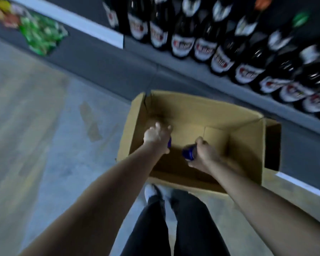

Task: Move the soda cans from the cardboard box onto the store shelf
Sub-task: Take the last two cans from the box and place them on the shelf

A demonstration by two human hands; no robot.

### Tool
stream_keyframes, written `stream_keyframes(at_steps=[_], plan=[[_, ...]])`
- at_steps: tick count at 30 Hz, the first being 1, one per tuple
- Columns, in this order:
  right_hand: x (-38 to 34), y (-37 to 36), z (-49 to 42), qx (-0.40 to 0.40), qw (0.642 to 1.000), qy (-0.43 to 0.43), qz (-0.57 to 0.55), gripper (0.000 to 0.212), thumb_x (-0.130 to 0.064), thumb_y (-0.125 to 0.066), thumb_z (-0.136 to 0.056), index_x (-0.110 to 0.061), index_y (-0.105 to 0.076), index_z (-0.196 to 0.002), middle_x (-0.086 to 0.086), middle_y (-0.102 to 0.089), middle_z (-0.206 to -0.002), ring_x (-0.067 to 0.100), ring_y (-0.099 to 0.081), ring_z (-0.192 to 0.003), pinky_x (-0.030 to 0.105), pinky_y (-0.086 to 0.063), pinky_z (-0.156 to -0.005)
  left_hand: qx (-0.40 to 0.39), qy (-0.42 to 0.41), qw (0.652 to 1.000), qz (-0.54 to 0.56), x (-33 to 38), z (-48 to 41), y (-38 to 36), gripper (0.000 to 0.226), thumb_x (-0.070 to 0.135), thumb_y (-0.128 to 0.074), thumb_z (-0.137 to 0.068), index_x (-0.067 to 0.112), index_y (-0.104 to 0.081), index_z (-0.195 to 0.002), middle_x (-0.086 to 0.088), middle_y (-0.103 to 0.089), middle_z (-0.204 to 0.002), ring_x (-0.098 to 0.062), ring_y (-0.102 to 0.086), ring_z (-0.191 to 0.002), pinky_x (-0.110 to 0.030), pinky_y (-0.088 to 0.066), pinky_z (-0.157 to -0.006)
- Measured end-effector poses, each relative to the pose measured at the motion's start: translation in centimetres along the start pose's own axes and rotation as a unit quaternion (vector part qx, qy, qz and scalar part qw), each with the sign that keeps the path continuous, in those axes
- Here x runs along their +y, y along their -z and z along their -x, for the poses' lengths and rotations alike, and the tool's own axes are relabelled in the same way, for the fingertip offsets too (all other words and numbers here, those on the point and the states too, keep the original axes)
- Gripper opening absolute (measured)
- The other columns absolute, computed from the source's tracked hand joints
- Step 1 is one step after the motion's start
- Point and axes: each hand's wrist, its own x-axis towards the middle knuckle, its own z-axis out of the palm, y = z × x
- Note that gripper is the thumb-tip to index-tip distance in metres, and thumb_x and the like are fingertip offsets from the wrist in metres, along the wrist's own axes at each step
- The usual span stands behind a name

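Soda can (189,153): blue, seemingly cylindrical, in right hand (204,154).

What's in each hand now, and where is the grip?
The right hand grips a blue soda can round its side. The left hand covers a second blue can; blur hides whether it grips.

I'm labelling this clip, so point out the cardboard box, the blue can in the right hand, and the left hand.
cardboard box (246,145): head view, bare inner side wall.
blue can (188,153): head view, its exposed side.
left hand (154,135): head view, back of hand.
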Motion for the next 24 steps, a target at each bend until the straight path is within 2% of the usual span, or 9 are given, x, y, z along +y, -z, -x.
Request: stream_keyframes(at_steps=[2,4,6,9,13,16,18,20,24], plan=[[-0.7,3.2,2.7,-0.002,1.0,0.003,-0.001,0.07,-0.023,-0.074,-0.079,-0.015,-0.032,-0.134,0.008,-0.049,-0.128,0.025,-0.053,-0.115,0.032,-0.046,-0.092,0.01,-0.052,0.996,-0.074,0.4,1.8,2.6,0.084,0.041,-0.07,-0.081,0.026,-0.021,-0.148,-0.016,-0.035,-0.143,-0.033,-0.049,-0.121,-0.037,-0.049,-0.086],[-1.2,6.7,5.6,-0.008,1.0,0.011,-0.007,0.072,-0.026,-0.073,-0.08,-0.015,-0.031,-0.137,0.009,-0.047,-0.132,0.028,-0.049,-0.12,0.037,-0.045,-0.099,0.038,-0.09,0.986,-0.139,1.0,4.0,7.1,0.077,0.04,-0.068,-0.083,0.025,-0.027,-0.146,-0.014,-0.041,-0.137,-0.03,-0.053,-0.115,-0.036,-0.051,-0.084],[-1.2,10.5,8.4,0.008,0.998,0.037,0.044,0.079,-0.032,-0.077,-0.075,-0.013,-0.032,-0.137,0.011,-0.048,-0.131,0.028,-0.051,-0.119,0.037,-0.048,-0.095,0.053,-0.127,0.973,-0.183,2.1,5.9,11.5,0.074,0.04,-0.07,-0.081,0.025,-0.032,-0.142,-0.012,-0.045,-0.133,-0.029,-0.053,-0.115,-0.037,-0.049,-0.085],[-0.7,16.4,12.6,0.034,0.991,0.079,0.103,0.087,-0.038,-0.082,-0.068,-0.013,-0.035,-0.137,0.008,-0.049,-0.133,0.026,-0.052,-0.117,0.033,-0.051,-0.087,0.067,-0.166,0.957,-0.227,4.4,9.3,17.8,0.07,0.046,-0.073,-0.072,0.028,-0.038,-0.13,-0.006,-0.052,-0.119,-0.026,-0.056,-0.104,-0.033,-0.046,-0.072],[0.9,23.8,17.5,0.082,0.984,0.099,0.12,0.075,-0.037,-0.08,-0.07,-0.012,-0.041,-0.129,0.006,-0.053,-0.125,0.023,-0.055,-0.106,0.032,-0.051,-0.078,0.109,-0.219,0.939,-0.241,7.7,13.0,24.4,0.065,0.043,-0.072,-0.071,0.029,-0.041,-0.127,0.0,-0.054,-0.108,-0.022,-0.054,-0.092,-0.032,-0.042,-0.065],[2.7,28.5,20.5,0.118,0.979,0.097,0.138,0.058,-0.035,-0.08,-0.069,-0.017,-0.044,-0.11,0.001,-0.055,-0.106,0.018,-0.054,-0.086,0.03,-0.048,-0.067,0.139,-0.254,0.93,-0.226,10.8,15.3,28.5,0.059,0.04,-0.071,-0.069,0.031,-0.045,-0.12,0.009,-0.054,-0.093,-0.018,-0.053,-0.086,-0.03,-0.041,-0.064],[3.9,31.4,22.6,0.124,0.982,0.089,0.111,0.051,-0.032,-0.079,-0.071,-0.018,-0.044,-0.106,-0.002,-0.053,-0.098,0.014,-0.056,-0.079,0.025,-0.046,-0.061,0.142,-0.279,0.927,-0.204,12.9,16.5,30.9,0.056,0.038,-0.073,-0.068,0.031,-0.047,-0.117,0.011,-0.053,-0.088,-0.017,-0.051,-0.085,-0.032,-0.045,-0.067],[5.2,34.1,25.1,0.132,0.984,0.084,0.082,0.052,-0.03,-0.078,-0.072,-0.017,-0.047,-0.112,-0.001,-0.054,-0.105,0.015,-0.059,-0.085,0.023,-0.048,-0.061,0.161,-0.306,0.917,-0.199,14.9,17.7,33.3,0.057,0.039,-0.075,-0.068,0.031,-0.047,-0.118,0.01,-0.054,-0.093,-0.015,-0.051,-0.083,-0.033,-0.047,-0.069],[7.2,38.3,30.0,0.168,0.982,0.073,0.042,0.053,-0.027,-0.076,-0.075,-0.012,-0.05,-0.119,0.004,-0.054,-0.117,0.02,-0.062,-0.098,0.026,-0.056,-0.064,0.193,-0.355,0.892,-0.203,18.9,20.8,37.3,0.058,0.036,-0.075,-0.073,0.029,-0.047,-0.122,0.01,-0.053,-0.095,-0.006,-0.046,-0.074,-0.024,-0.037,-0.059]])
